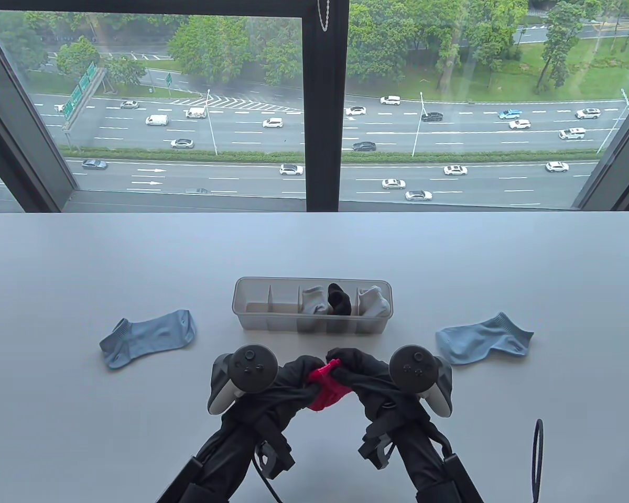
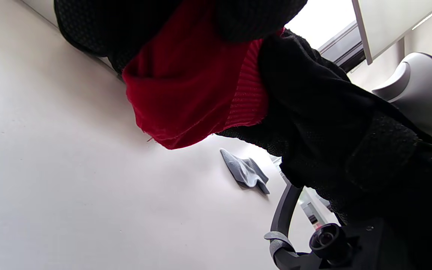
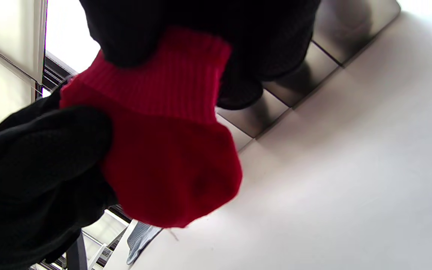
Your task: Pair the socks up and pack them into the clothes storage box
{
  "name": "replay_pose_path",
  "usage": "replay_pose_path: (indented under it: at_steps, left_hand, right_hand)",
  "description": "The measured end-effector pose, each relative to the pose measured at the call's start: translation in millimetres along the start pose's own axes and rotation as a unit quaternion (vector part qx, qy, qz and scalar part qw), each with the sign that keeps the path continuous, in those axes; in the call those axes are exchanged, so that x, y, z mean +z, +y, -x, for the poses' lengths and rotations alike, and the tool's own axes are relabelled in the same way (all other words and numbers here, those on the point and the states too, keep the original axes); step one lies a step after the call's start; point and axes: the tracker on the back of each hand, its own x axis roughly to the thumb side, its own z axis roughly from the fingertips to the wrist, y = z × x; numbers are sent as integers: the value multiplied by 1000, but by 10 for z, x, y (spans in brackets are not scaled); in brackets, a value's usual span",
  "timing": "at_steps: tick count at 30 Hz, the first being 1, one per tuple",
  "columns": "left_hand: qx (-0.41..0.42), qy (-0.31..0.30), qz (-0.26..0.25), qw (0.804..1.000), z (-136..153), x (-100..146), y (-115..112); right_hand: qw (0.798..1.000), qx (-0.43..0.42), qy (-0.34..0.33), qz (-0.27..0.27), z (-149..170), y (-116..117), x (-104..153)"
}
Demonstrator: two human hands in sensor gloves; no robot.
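Both hands hold a bunched red sock pair point(image 1: 325, 390) just above the table in front of the storage box point(image 1: 251, 319). My left hand point(image 1: 301, 374) grips its left side and my right hand point(image 1: 348, 369) grips its ribbed cuff. Close up, the red sock pair point(image 2: 186, 90) point(image 3: 167, 150) fills both wrist views under black gloved fingers point(image 3: 39, 150). The clear divided box holds two rolled grey pairs point(image 1: 312, 299) point(image 1: 373, 301) and a black pair point(image 1: 339, 299) in its right compartments. One light blue sock point(image 1: 149, 337) lies left of the box, another point(image 1: 482, 338) lies right.
The box's two left compartments point(image 1: 267, 304) look empty. A black cable loop point(image 1: 538, 456) hangs at the table's front right. The white table point(image 1: 84, 419) ends at a window sill behind the box.
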Motion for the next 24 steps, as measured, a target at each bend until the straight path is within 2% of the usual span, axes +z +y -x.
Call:
replay_pose_path:
  at_steps: [2,3,4,8,11,14,19,21,24]
  left_hand:
    - [-25,8,-55,998,-5,50,128]
    - [-34,13,-86,996,-12,68,177]
    - [-49,16,-140,989,-25,93,269]
    - [-97,43,-249,963,-116,-30,605]
    - [-184,85,-293,935,-185,-262,794]
    - [-262,130,-296,909,-128,-582,800]
    - [-305,188,-263,896,140,-906,576]
    - [-326,201,-243,891,201,-972,492]
    - [-333,221,-196,895,280,-1022,396]
  right_hand:
    - [993,106,4,52,-16,-126,51]
    - [988,147,9,47,-27,-163,63]
    - [980,194,28,33,-43,-201,83]
    - [957,285,53,26,-79,-242,96]
    - [947,314,69,25,-84,-268,91]
    - [939,333,88,15,-38,-275,104]
    - [921,374,109,-17,24,-238,95]
    - [918,381,110,-19,22,-231,86]
    - [918,380,109,-20,16,-222,81]
